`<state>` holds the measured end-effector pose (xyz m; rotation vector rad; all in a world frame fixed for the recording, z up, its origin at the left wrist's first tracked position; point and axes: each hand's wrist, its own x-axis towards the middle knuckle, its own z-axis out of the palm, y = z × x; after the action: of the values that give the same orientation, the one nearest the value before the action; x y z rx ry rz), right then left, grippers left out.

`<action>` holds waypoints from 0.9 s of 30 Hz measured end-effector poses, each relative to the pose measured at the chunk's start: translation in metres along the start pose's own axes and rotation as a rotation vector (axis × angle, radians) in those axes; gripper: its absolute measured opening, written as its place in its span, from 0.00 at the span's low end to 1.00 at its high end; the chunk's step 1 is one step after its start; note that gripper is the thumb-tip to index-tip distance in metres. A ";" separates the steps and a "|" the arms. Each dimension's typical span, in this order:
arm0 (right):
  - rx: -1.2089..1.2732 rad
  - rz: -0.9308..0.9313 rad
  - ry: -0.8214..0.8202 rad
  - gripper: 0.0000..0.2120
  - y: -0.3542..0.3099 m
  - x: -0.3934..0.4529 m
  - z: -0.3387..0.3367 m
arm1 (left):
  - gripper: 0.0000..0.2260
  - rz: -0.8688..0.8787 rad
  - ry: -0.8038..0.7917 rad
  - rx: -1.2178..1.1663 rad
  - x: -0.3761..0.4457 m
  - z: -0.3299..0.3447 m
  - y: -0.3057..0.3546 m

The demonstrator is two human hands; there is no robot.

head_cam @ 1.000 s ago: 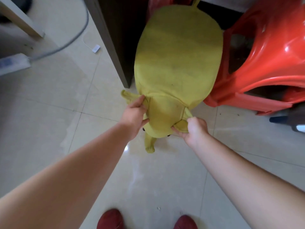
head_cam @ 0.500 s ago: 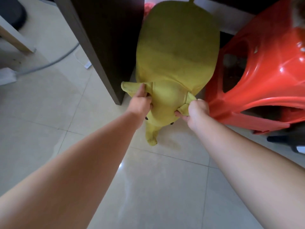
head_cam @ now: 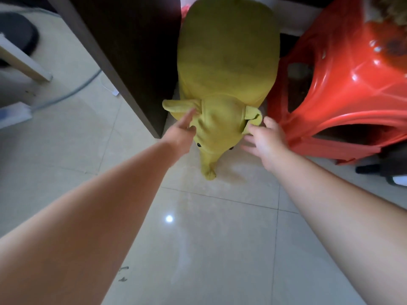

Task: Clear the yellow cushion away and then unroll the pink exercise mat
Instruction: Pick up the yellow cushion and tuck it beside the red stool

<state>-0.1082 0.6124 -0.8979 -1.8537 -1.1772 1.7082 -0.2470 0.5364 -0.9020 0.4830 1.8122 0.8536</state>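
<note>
The yellow cushion (head_cam: 226,62) is shaped like an elephant and stands wedged between a dark cabinet and a red stool, its trunk touching the floor. My left hand (head_cam: 181,133) is beside its left ear, fingers spread and pointing at it, holding nothing. My right hand (head_cam: 265,142) hovers with open fingers just below the right ear, apart from the fabric or barely brushing it. The pink exercise mat is not in view.
A dark wooden cabinet (head_cam: 132,53) stands left of the cushion. A red plastic stool (head_cam: 343,89) is on the right, with a dark object (head_cam: 383,170) on the floor by it. A grey cable (head_cam: 66,95) and a white power strip (head_cam: 13,115) lie far left on the tiled floor (head_cam: 220,249).
Both hands have let go of the cushion's ears and opened. The cushion has been pushed further into the gap between cabinet and stool and now rests there alone.
</note>
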 end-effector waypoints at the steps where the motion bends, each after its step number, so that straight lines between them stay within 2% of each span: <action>1: -0.113 -0.059 0.024 0.16 -0.003 -0.008 -0.002 | 0.23 0.009 0.013 0.065 -0.007 0.001 0.001; 5: -0.687 -0.292 0.087 0.08 -0.014 -0.046 -0.012 | 0.20 0.092 0.041 0.536 -0.040 -0.004 0.010; 6: -0.800 -0.332 0.106 0.10 -0.016 -0.056 -0.017 | 0.19 0.130 0.028 0.711 -0.050 -0.007 0.011; 8: -0.893 -0.370 0.136 0.14 -0.022 -0.080 -0.028 | 0.17 0.183 0.010 1.036 -0.075 -0.015 0.019; 11: -0.950 -0.428 0.127 0.15 -0.035 -0.113 -0.045 | 0.16 0.242 0.049 1.304 -0.110 -0.027 0.042; 15: -0.967 -0.506 0.100 0.16 -0.062 -0.155 -0.066 | 0.12 0.481 0.193 1.371 -0.153 -0.027 0.085; 18: -0.974 -0.558 0.144 0.16 -0.086 -0.185 -0.087 | 0.14 0.575 0.242 1.340 -0.184 -0.016 0.123; 20: -0.968 -0.573 0.223 0.16 -0.105 -0.215 -0.116 | 0.14 0.658 0.243 1.315 -0.217 0.000 0.156; 24: -1.007 -0.607 0.234 0.16 -0.122 -0.241 -0.143 | 0.14 0.727 0.217 1.373 -0.245 0.017 0.189; 27: -0.981 -0.643 0.299 0.15 -0.149 -0.279 -0.188 | 0.15 0.854 0.169 1.407 -0.282 0.040 0.235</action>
<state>0.0409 0.5377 -0.5700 -1.7312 -2.3664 0.4728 -0.1149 0.5179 -0.5574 2.2123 2.1416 -0.0647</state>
